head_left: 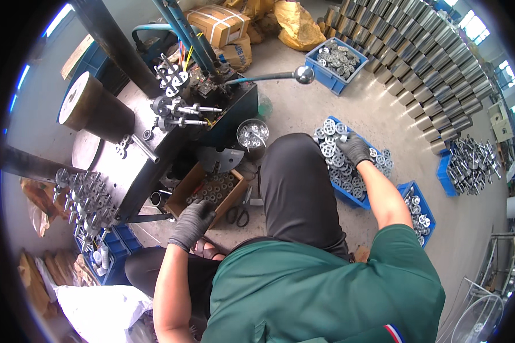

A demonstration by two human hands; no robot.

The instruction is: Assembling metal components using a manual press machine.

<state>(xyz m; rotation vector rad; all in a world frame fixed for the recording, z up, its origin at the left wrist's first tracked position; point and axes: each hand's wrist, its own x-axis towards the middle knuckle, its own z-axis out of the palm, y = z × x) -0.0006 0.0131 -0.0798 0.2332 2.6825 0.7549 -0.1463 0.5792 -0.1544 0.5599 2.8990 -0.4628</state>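
The right hand (355, 150), in a grey knitted glove, is between two and three o'clock. Its fingers curl onto grey discs (339, 166) heaped in a blue crate (350, 196); a disc lies at the fingertips, but whether it is gripped cannot be told. The left hand (194, 220), likewise gloved, is at eight o'clock beside the near side of an open brown box (231, 200) of small rings (218, 186). Its fingers are loosely bent; the palm is hidden and its contents cannot be confirmed.

Progress, by judgement: partway. Shaft assemblies (180, 110) already fitted with round parts lie at ten o'clock, with a further cluster (86, 197) near nine. Plenty of loose stock is left: the discs, the rings, and a second crate of discs (337, 62) at one o'clock. Shafts (474, 166) fill a container at three.

Materials: the discs are dull cast-looking metal, round with cut-out openings. The shafts are slim, bright and stepped. Glossy steel cylinders (418, 68) are stacked at two o'clock. The bench (117, 167) top is flat, worn metal; the lever (263, 78) ends in a polished ball.
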